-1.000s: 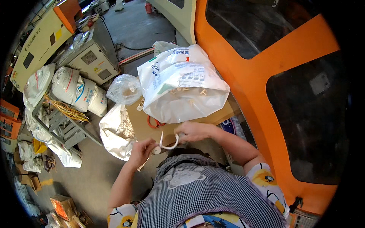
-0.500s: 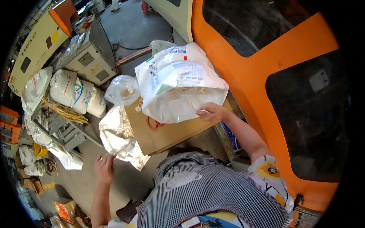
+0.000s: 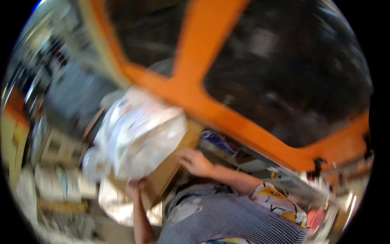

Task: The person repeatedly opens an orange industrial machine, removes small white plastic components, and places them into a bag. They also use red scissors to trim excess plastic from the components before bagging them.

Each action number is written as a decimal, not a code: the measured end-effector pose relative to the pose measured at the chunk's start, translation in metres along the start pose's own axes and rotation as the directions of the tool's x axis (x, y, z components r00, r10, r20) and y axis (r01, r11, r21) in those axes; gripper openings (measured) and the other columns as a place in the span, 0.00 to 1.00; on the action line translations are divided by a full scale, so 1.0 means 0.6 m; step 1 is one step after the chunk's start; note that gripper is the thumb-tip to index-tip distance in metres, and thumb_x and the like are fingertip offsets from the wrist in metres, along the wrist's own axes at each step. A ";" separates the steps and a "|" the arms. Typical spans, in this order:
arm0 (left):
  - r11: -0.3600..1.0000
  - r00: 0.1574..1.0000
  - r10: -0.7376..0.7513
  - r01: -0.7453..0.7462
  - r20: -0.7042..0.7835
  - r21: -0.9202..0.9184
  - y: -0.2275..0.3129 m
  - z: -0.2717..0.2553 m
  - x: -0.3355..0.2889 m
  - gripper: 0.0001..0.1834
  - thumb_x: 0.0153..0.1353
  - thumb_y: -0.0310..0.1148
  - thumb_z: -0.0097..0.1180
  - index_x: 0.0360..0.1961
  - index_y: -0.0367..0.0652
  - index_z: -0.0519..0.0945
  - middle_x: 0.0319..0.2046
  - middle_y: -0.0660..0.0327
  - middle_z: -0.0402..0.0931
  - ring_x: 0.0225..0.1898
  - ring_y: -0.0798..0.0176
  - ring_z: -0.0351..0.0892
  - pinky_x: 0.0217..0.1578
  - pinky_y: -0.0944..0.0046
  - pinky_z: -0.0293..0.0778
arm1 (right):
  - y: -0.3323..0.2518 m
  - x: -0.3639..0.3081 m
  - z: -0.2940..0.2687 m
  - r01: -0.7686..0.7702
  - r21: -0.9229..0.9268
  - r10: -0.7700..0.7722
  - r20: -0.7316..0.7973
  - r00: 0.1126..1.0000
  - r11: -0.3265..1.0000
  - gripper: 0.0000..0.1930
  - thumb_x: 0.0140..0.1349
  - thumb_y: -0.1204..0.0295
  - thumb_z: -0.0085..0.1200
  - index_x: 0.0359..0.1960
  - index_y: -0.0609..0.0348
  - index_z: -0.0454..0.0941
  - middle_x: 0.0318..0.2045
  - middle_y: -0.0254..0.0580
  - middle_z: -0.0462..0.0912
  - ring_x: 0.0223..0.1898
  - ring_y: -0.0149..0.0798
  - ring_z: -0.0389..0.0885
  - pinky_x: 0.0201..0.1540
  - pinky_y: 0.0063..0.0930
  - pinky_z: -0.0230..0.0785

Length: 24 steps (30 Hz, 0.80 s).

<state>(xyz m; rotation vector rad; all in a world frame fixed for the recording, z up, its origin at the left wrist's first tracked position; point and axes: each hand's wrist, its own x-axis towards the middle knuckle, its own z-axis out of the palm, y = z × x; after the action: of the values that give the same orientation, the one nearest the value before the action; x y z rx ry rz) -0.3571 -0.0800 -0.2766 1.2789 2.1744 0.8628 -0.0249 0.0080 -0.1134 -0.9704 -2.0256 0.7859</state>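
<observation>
A large white plastic bag (image 3: 142, 138) with coloured print lies on a brown cardboard sheet (image 3: 164, 183), its mouth toward me. My left hand (image 3: 136, 188) is at the bag's near lower edge, its fingers closed on the rim. Off the bag's right side, above the cardboard, my right hand (image 3: 196, 162) has loosely bent fingers, slightly apart, with nothing visible in them. Motion blurs the view, and the bag's contents cannot be made out.
A clear plastic bag (image 3: 96, 164) sits left of the white one. Below it on the left lies a shiny whitish bag (image 3: 118, 203). An orange machine frame (image 3: 193, 81) with dark windows stands ahead and right. White sacks (image 3: 61, 183) are at the left.
My view has swung to the right. My left hand has come from off to the left up to the bag's near edge. My right hand has let go of the bag's rim.
</observation>
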 end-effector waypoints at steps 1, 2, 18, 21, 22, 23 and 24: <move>0.995 0.995 0.096 -0.097 0.032 0.005 0.048 -0.025 -0.007 0.24 0.50 0.46 0.60 0.38 0.35 0.77 0.30 0.56 0.80 0.30 0.58 0.78 0.29 0.61 0.72 | -0.030 -0.030 -0.054 0.005 -0.028 -0.009 -0.135 0.991 1.000 0.11 0.54 0.78 0.54 0.41 0.61 0.75 0.40 0.47 0.77 0.42 0.48 0.76 0.44 0.32 0.70; 0.973 0.974 0.226 -0.227 -0.029 -0.048 0.019 -0.020 -0.011 0.22 0.52 0.45 0.56 0.35 0.34 0.78 0.29 0.55 0.80 0.28 0.57 0.78 0.28 0.60 0.71 | -0.065 -0.053 -0.130 0.143 -0.225 -0.205 -0.284 0.937 0.964 0.13 0.51 0.81 0.55 0.40 0.61 0.75 0.39 0.46 0.77 0.42 0.47 0.77 0.42 0.31 0.71; 0.682 0.628 0.546 -0.718 0.555 0.142 0.489 0.018 -0.044 0.14 0.59 0.39 0.49 0.34 0.39 0.79 0.30 0.52 0.79 0.28 0.52 0.77 0.31 0.57 0.72 | -0.127 -0.337 -0.477 -0.284 -0.221 -0.230 -0.973 0.005 0.933 0.12 0.68 0.68 0.35 0.49 0.60 0.62 0.17 0.28 0.62 0.15 0.21 0.59 0.16 0.15 0.53; 0.600 0.486 0.775 -0.766 0.404 -0.229 0.593 0.040 -0.073 0.06 0.55 0.26 0.53 0.29 0.33 0.79 0.24 0.50 0.77 0.27 0.55 0.77 0.30 0.61 0.71 | -0.124 -0.309 -0.454 -0.313 -0.249 -0.254 -0.967 0.024 0.916 0.14 0.64 0.77 0.39 0.51 0.60 0.60 0.18 0.29 0.66 0.17 0.24 0.64 0.19 0.18 0.59; 0.454 0.378 0.888 -0.809 0.261 -0.373 0.641 0.048 -0.106 0.05 0.54 0.25 0.54 0.29 0.34 0.79 0.23 0.52 0.77 0.26 0.54 0.77 0.28 0.61 0.71 | -0.121 -0.289 -0.442 -0.277 -0.194 -0.193 -0.981 0.032 0.941 0.15 0.63 0.79 0.39 0.52 0.60 0.59 0.20 0.29 0.67 0.19 0.24 0.64 0.21 0.18 0.59; 0.297 0.259 0.955 -0.832 0.146 -0.469 0.676 0.064 -0.125 0.06 0.53 0.23 0.55 0.33 0.34 0.79 0.24 0.53 0.77 0.28 0.54 0.78 0.31 0.62 0.72 | -0.120 -0.272 -0.427 -0.248 -0.132 -0.126 -0.991 0.037 0.960 0.16 0.62 0.81 0.39 0.52 0.60 0.59 0.22 0.30 0.68 0.21 0.23 0.64 0.23 0.18 0.60; 0.212 0.166 0.977 -0.832 0.135 -0.512 0.714 0.069 -0.148 0.09 0.52 0.23 0.56 0.35 0.33 0.78 0.27 0.52 0.76 0.29 0.54 0.78 0.34 0.62 0.73 | -0.123 -0.259 -0.417 -0.220 -0.190 -0.171 -0.980 0.102 0.957 0.18 0.60 0.83 0.40 0.53 0.62 0.59 0.27 0.32 0.67 0.25 0.25 0.64 0.27 0.19 0.62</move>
<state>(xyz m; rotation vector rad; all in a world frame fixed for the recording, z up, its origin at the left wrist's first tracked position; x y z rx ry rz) -0.0358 0.0100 0.0096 2.3574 0.5630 1.1037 0.2208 -0.1085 0.0219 -1.2035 -0.7991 -0.3063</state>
